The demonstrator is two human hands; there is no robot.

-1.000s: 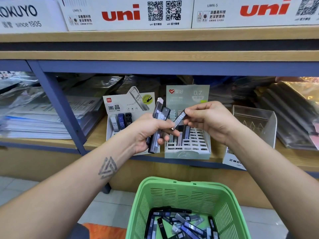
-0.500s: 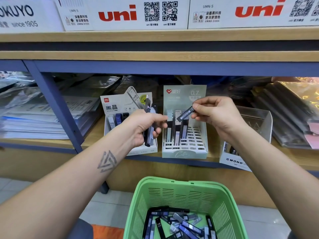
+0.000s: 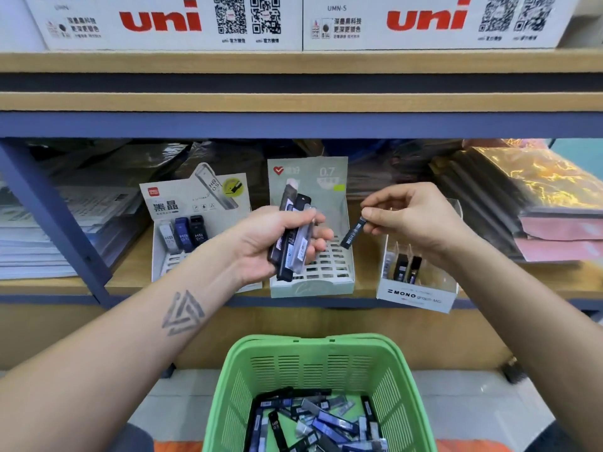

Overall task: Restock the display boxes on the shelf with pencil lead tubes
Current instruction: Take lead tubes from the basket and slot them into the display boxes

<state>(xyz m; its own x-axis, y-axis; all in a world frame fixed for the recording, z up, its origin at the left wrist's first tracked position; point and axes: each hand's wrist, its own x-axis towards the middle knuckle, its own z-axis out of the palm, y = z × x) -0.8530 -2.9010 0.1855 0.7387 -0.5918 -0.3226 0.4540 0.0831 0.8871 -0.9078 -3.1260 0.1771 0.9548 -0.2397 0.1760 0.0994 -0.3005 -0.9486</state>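
Observation:
Three display boxes stand on the lower shelf: a white one (image 3: pixel 195 203) at the left with three tubes, a pale green 0.7 box (image 3: pixel 326 282) in the middle, and a clear MONO box (image 3: pixel 414 296) at the right holding a few dark tubes. My left hand (image 3: pixel 270 243) grips a bundle of lead tubes (image 3: pixel 292 236) in front of the green box. My right hand (image 3: pixel 411 216) pinches the top end of a single black tube (image 3: pixel 352 234), which hangs tilted between the green box and the MONO box, above the shelf.
A green basket (image 3: pixel 313 360) below my hands holds several loose lead tubes. Stacks of plastic-wrapped paper lie on the shelf at the left (image 3: pixel 65 230) and right (image 3: pixel 538 203). White uni cartons (image 3: pixel 163 21) sit on the upper shelf. A blue upright post (image 3: pixel 49 220) stands left.
My right hand has carried the single black tube rightward, away from the green box toward the MONO box. My left hand has shifted right in front of the green box, still gripping the bundle.

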